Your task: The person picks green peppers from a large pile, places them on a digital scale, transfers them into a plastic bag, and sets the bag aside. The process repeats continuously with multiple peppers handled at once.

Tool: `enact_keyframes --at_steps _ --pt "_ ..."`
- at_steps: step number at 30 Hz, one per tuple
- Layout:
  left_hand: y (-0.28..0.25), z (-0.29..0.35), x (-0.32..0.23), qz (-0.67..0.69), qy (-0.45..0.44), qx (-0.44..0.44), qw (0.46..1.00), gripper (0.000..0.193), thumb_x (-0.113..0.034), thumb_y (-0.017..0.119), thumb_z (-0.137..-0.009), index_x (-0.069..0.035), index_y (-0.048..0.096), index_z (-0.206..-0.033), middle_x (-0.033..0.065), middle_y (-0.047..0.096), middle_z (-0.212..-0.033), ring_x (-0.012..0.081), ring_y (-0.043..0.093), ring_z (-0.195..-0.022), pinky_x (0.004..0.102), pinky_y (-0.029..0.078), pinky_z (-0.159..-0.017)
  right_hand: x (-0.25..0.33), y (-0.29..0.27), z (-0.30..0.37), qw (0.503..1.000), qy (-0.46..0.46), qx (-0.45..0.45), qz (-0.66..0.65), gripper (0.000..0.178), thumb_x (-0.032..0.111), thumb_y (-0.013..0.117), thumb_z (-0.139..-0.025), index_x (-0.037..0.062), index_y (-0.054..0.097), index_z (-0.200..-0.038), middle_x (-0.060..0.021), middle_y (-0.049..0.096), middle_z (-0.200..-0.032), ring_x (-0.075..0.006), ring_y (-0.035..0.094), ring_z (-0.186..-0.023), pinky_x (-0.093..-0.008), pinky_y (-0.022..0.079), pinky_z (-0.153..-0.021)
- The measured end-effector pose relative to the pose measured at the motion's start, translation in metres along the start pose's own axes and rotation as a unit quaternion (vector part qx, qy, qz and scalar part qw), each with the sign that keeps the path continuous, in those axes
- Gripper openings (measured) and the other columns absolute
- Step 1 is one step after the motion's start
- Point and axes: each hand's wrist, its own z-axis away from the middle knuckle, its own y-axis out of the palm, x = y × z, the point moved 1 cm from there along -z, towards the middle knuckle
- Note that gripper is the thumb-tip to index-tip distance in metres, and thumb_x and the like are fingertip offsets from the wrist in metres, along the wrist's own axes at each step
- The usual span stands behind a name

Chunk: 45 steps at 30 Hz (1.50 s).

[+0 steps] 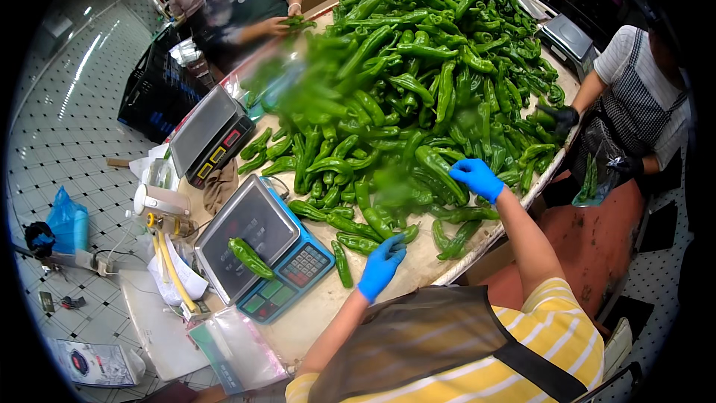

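Long green peppers form a large heap across the table. My right hand, in a blue glove, is over the heap's near right side. Its bent fingers close at the upper part of a long green pepper. My left hand, also blue-gloved, is low at the heap's near edge. Its fingers reach out beside a pepper whose other end is hidden. One green pepper lies on the dark plate of a blue weighing scale, left of my left hand.
A second scale stands farther left, and another scale at the far right. Clear plastic bags lie at the near left edge. A co-worker's dark-gloved hand touches the heap at right; another person's hand holds peppers at far left.
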Motion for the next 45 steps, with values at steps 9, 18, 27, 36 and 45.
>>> enact_keyframes --at_steps 9,18,27,36,45 --pt "0.014 -0.014 -0.043 0.131 -0.057 0.062 0.988 0.048 -0.034 0.05 -0.101 -0.003 0.049 -0.137 0.0116 0.063 -0.12 0.0197 0.062 -0.102 0.0331 0.049 -0.091 -0.011 0.021 0.039 0.817 0.172 0.201 -0.513 0.028 0.03 0.054 -0.096 0.0046 0.064 -0.103 -0.0025 0.063 -0.079 -0.0125 0.058 -0.062 -0.0301 0.049 -0.06" --pt "0.041 -0.066 -0.042 0.269 -0.129 0.081 0.951 0.067 -0.049 0.046 -0.099 -0.003 0.032 -0.147 0.02 0.045 -0.141 0.0292 0.052 -0.123 0.0413 0.043 -0.104 -0.001 0.052 0.062 0.832 0.185 0.111 -0.512 0.038 0.004 0.057 -0.085 0.0018 0.055 -0.122 -0.0114 0.066 -0.104 -0.0235 0.066 -0.089 -0.0405 0.057 -0.076" --pt "0.044 -0.075 -0.021 0.329 -0.058 0.007 0.943 0.055 -0.023 0.066 -0.092 0.0 0.043 -0.135 0.0176 0.06 -0.122 0.0241 0.062 -0.106 0.0369 0.051 -0.091 0.05 0.092 0.103 0.992 -0.103 0.042 0.059 0.05 0.03 0.075 -0.081 0.0023 0.058 -0.12 -0.0185 0.062 -0.098 -0.0278 0.063 -0.081 -0.0379 0.052 -0.074" --pt "0.036 -0.043 -0.044 0.249 -0.048 -0.039 0.967 0.054 0.0 0.07 -0.076 0.001 0.053 -0.128 0.0057 0.062 -0.09 0.014 0.06 -0.081 0.0282 0.05 -0.074 -0.036 0.001 0.043 0.987 -0.084 -0.129 0.051 0.047 0.014 0.077 -0.074 0.0063 0.063 -0.119 -0.0178 0.065 -0.111 -0.0354 0.061 -0.103 -0.0423 0.049 -0.091" --pt "0.041 -0.031 -0.07 0.062 0.144 -0.073 0.985 0.067 0.004 0.065 -0.072 -0.005 0.048 -0.137 0.0072 0.055 -0.127 0.0175 0.056 -0.111 0.0323 0.047 -0.095 -0.006 -0.029 0.075 0.898 0.16 0.089 -0.401 0.043 0.036 0.041 -0.102 -0.0001 0.065 -0.103 -0.0139 0.068 -0.075 -0.0139 0.052 -0.045 -0.0259 0.042 -0.043"
